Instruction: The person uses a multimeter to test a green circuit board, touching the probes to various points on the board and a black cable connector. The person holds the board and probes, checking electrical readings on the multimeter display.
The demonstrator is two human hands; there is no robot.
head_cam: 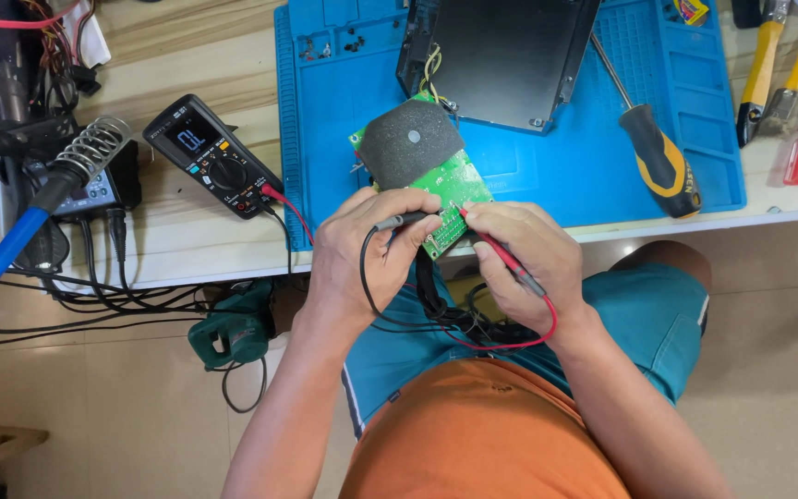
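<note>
At the centre of the frame the left hand [367, 254] is closed around a black probe [402, 221], its tip pointing right onto a green board [459, 180]. The right hand [521, 263] pinches a red probe [496, 245], tip pointing up-left onto the same board near its lower edge. The board juts over the desk [187, 231] edge, on a blue mat [556, 157], with a dark foam pad [410, 143] covering its upper part. Red and black leads loop down over the lap. At centre left lies a multimeter [210, 152]. A screwdriver [653, 152] rests on the mat, right of centre.
</note>
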